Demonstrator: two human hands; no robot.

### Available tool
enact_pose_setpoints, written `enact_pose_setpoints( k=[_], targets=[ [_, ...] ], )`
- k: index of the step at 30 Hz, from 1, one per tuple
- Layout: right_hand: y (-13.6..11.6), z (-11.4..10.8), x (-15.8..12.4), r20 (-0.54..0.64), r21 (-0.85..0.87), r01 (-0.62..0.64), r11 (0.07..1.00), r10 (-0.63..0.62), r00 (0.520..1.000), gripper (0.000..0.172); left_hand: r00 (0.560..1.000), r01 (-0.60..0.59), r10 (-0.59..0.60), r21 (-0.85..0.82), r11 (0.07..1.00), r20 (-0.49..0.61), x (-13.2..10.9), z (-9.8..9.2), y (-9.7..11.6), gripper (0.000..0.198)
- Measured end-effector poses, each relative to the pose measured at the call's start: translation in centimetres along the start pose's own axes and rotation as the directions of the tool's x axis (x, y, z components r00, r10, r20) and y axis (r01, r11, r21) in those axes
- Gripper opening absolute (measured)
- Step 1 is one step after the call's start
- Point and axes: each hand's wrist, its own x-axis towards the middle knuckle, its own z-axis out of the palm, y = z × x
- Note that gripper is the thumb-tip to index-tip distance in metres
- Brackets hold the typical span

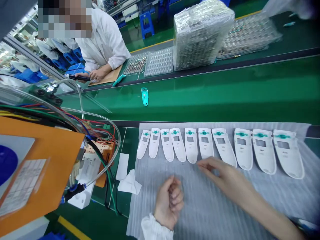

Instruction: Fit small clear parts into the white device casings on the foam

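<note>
Below a white casing (205, 143), right fingers (210, 165) open above foam (207, 203), left fingers (175, 193) curled

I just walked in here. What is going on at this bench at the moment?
A person's right hand reaches over a white foam sheet, its fingertips close to a row of white device casings with green marks, and seems to hold nothing. The left hand is curled over the sheet. Across a green conveyor belt, a co-worker's hand is beside a black pen-like tool, and a teal casing lies on the belt.
</note>
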Motion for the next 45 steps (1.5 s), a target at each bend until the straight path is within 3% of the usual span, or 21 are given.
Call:
enact_pose_setpoints(
  k=[3, 7, 12, 17, 23, 27, 29, 31, 33, 34, 37, 40, 42, 45],
  targets=[
    [-0.6, 0.6, 2.9, -0.045, -0.128, 0.151, 0.98, -0.158, 0.986, 0.022, 1.0, 0.016, -0.018, -0.098, 0.995, -0.012, 0.2, 0.3, -0.1, 0.031],
    [-0.6, 2.0, 6.1, -0.01, -0.357, 0.353, 0.865, -0.381, 0.924, 0.02, 1.0, -0.019, 0.02, -0.094, 0.995, 0.011, 0.6, -0.2, -0.5, 0.044],
    [-0.8, 2.5, 7.7, 0.078, -0.53, 0.438, 0.726, -0.473, 0.878, 0.017, 0.997, -0.072, 0.072, -0.018, 0.997, 0.001, 0.3, -0.9, -0.5, 0.067],
    [-0.9, 2.3, 8.5, 0.134, -0.518, 0.498, 0.696, -0.509, 0.85, 0.018, 0.99, -0.112, 0.116, 0.051, 0.992, -0.083, -0.2, -0.8, -0.2, 0.07],
    [-1.3, 2.8, 8.9, 0.106, -0.515, 0.513, 0.687, -0.543, 0.833, 0.014, 0.989, -0.108, 0.125, 0.185, 0.977, -0.081, -0.1, -0.3, -0.8, 0.07],
    [-2.4, 1.9, 7.7, 0.018, -0.387, 0.524, 0.759, -0.562, 0.827, 0.013, 0.981, -0.141, 0.175, 0.305, 0.942, -0.088, -0.1, 0.4, -0.5, 0.07],
    [-2.7, 0.8, 6.7, -0.022, -0.268, 0.5, 0.823, -0.524, 0.851, 0.013, 0.969, -0.197, 0.24, 0.406, 0.893, -0.057, 0.0, 0.8, -0.2, 0.069],
    [-2.3, -0.7, 5.7, -0.033, -0.185, 0.459, 0.869, -0.472, 0.881, 0.014, 0.957, -0.24, 0.289, 0.535, 0.81, -0.01, 0.1, 1.6, 0.0, 0.066],
    [-0.9, -2.4, 5.3, -0.054, -0.169, 0.424, 0.89, -0.438, 0.897, 0.013, 0.94, -0.269, 0.34, 0.706, 0.656, 0.043, 0.4, 2.9, -0.1, 0.057],
    [0.1, -3.3, 5.4, -0.078, -0.18, 0.408, 0.895, -0.426, 0.901, 0.014, 0.924, -0.288, 0.374, 0.795, 0.534, 0.084, 0.6, 3.8, -0.2, 0.051],
    [3.4, -5.5, 6.8, -0.17, -0.256, 0.334, 0.907, -0.383, 0.908, 0.019, 0.86, -0.333, 0.422, 0.942, 0.037, 0.287, 1.5, 7.0, -0.8, 0.042],
    [5.7, -6.4, 8.7, -0.202, -0.317, 0.302, 0.899, -0.375, 0.905, 0.022, 0.873, -0.282, 0.302, 0.902, -0.327, 0.383, 2.6, 10.2, -1.5, 0.05],
    [6.2, -6.3, 9.6, -0.19, -0.338, 0.313, 0.888, -0.39, 0.901, 0.021, 0.9, -0.206, 0.259, 0.865, -0.457, 0.351, 3.2, 11.6, -1.9, 0.061],
    [6.2, -5.8, 10.2, -0.171, -0.373, 0.328, 0.868, -0.412, 0.895, 0.018, 0.926, -0.111, 0.254, 0.844, -0.525, 0.28, 3.7, 12.5, -2.5, 0.074]
  ],
)
